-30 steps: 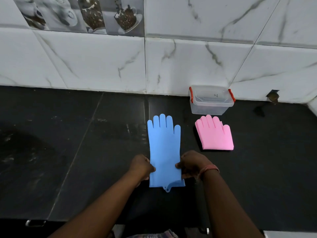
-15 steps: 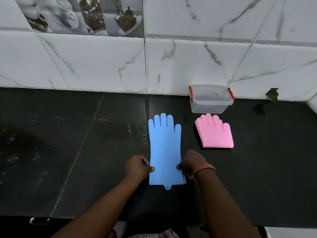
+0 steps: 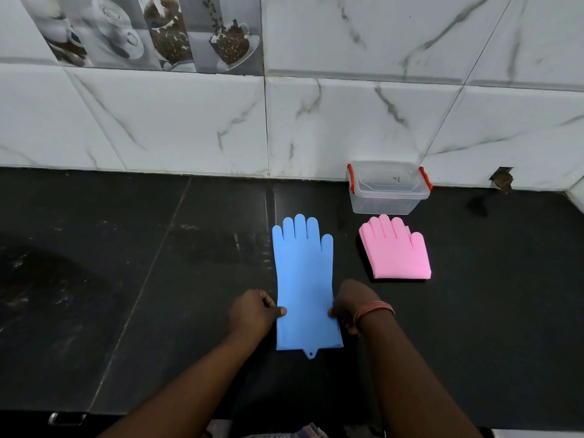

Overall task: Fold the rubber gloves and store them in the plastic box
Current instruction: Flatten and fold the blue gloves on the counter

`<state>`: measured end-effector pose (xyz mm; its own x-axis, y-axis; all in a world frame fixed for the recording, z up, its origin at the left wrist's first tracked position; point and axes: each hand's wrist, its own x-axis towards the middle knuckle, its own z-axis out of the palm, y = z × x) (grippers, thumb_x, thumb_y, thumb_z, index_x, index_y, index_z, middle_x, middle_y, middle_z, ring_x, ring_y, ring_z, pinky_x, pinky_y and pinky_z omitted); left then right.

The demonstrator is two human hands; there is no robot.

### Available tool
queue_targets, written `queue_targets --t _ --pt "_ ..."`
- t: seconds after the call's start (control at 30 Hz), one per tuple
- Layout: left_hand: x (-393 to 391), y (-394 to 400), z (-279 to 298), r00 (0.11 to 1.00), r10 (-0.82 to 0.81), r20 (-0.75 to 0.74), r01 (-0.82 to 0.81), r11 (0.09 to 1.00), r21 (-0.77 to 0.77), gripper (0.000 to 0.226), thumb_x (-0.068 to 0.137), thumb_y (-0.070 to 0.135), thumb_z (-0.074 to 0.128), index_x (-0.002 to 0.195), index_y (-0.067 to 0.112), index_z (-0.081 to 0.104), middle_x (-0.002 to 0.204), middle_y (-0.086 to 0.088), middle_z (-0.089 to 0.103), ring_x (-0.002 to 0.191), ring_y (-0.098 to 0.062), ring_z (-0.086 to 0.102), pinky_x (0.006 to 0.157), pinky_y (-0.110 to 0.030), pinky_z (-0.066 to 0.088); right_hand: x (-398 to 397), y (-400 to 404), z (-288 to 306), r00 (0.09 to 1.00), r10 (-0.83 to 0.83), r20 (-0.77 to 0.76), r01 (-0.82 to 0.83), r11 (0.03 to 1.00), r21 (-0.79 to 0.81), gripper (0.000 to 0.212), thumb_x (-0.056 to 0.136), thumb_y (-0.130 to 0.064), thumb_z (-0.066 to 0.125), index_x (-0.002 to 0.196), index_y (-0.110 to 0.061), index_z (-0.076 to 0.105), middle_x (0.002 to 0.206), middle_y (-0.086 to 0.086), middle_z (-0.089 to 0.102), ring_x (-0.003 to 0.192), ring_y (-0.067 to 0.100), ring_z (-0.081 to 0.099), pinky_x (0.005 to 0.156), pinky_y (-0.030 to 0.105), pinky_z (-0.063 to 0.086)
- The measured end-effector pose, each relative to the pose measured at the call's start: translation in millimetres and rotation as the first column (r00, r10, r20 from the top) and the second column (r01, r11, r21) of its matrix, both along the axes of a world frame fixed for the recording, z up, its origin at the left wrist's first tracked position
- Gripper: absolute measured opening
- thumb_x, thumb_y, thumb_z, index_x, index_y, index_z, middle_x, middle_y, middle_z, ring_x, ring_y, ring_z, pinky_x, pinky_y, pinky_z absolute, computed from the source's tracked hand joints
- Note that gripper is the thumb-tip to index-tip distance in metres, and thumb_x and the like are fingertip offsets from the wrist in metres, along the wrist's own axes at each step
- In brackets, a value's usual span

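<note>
So, quick rundown:
Blue glove point(image 3: 303, 279): lies flat and full length on the black counter point(image 3: 126, 279), fingers toward 12 o'clock, probably laid out ready for folding.
Left hand point(image 3: 252, 314): pinches the cuff edge at 9 o'clock, thumb on top.
Right hand point(image 3: 350, 306): grips the opposite edge at 3 o'clock, so both sides can lift evenly.
Pink glove point(image 3: 396, 251): already folded, at 2 o'clock of the blue one.
Plastic box point(image 3: 388, 188): looks lidless, against the wall at 12 o'clock of the pink glove, handy for stashing.
</note>
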<state>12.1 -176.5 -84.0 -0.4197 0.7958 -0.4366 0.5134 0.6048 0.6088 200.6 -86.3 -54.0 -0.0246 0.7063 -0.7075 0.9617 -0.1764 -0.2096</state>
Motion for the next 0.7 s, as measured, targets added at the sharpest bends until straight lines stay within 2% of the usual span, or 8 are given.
queue_targets --t 0.1,0.17,0.23,0.3,0.4,0.5,0.6,0.7 --pt "-1 6 3 0.997 -0.026 -0.066 0.026 1.000 0.006 0.023 0.077 0.039 0.084 0.074 0.023 0.067 0.071 0.006 0.072 0.067 -0.012 0.068 0.062 -0.031 0.056 -1 5 3 0.999 0.034 0.020 -0.034 0.999 -0.033 0.038 0.082 -0.026 0.079 0.066 -0.009 0.049 0.075 0.008 0.058 0.074 0.028 0.059 0.073 0.035 0.049" --pt "0 10 4 0.990 -0.060 -0.125 0.066 0.997 0.044 0.023 0.081 0.041 0.080 0.083 0.026 0.062 0.084 0.007 0.069 0.075 -0.010 0.065 0.064 -0.029 0.050 1 10 2 0.999 0.037 0.003 -0.037 0.999 0.014 0.033 0.079 -0.029 0.081 0.079 -0.007 0.057 0.091 0.012 0.065 0.087 0.030 0.064 0.076 0.036 0.051" --pt "3 17 4 0.981 -0.111 -0.159 0.134 0.981 0.143 0.023 0.086 0.037 0.076 0.101 0.029 0.061 0.103 0.004 0.066 0.089 -0.014 0.064 0.076 -0.033 0.053 1 15 -2 0.999 0.023 -0.023 -0.018 0.980 0.198 0.033 0.082 -0.031 0.077 0.099 -0.006 0.063 0.104 0.011 0.068 0.097 0.028 0.066 0.078 0.035 0.051" --pt "5 27 2 0.951 -0.207 -0.228 0.258 0.940 0.223 0.044 0.090 0.031 0.073 0.131 0.028 0.059 0.128 -0.002 0.060 0.113 -0.020 0.061 0.097 -0.037 0.053 -5 17 -4 0.994 0.036 -0.103 0.012 0.903 0.430 0.024 0.088 -0.026 0.069 0.104 -0.009 0.063 0.108 0.010 0.067 0.098 0.027 0.064 0.076 0.032 0.048" --pt "10 39 1 0.842 -0.370 -0.393 0.465 0.867 0.179 0.059 0.095 0.026 0.067 0.151 0.024 0.047 0.156 -0.004 0.044 0.142 -0.025 0.043 0.116 -0.039 0.040 -19 15 -17 0.967 0.128 -0.218 0.033 0.792 0.609 0.017 0.092 -0.017 0.062 0.109 -0.016 0.061 0.111 0.007 0.061 0.095 0.022 0.061 0.081 0.030 0.050" --pt "11 40 -4 0.814 -0.413 -0.408 0.499 0.857 0.130 0.061 0.095 0.028 0.067 0.152 0.025 0.046 0.161 -0.003 0.039 0.145 -0.025 0.038 0.118 -0.038 0.038 -24 9 -36 0.958 0.185 -0.218 -0.003 0.767 0.641 0.023 0.091 -0.010 0.059 0.112 -0.019 0.060 0.115 0.005 0.055 0.097 0.020 0.055 0.085 0.028 0.049" --pt "4 39 -13 0.840 -0.384 -0.384 0.479 0.857 0.191 0.057 0.093 0.029 0.069 0.147 0.029 0.051 0.158 0.002 0.040 0.144 -0.022 0.038 0.118 -0.037 0.037 -20 14 -42 0.947 0.177 -0.269 0.030 0.783 0.622 0.023 0.090 -0.010 0.060 0.110 -0.021 0.060 0.114 0.003 0.054 0.097 0.019 0.053 0.086 0.029 0.049" --pt "-4 37 -16 0.841 -0.386 -0.379 0.504 0.813 0.291 0.038 0.092 0.011 0.068 0.127 0.027 0.068 0.148 0.002 0.050 0.132 -0.017 0.051 0.110 -0.031 0.045 -11 22 -38 0.930 0.206 -0.304 0.004 0.822 0.570 0.023 0.091 -0.009 0.061 0.110 -0.022 0.063 0.114 0.000 0.053 0.099 0.016 0.054 0.085 0.024 0.046"
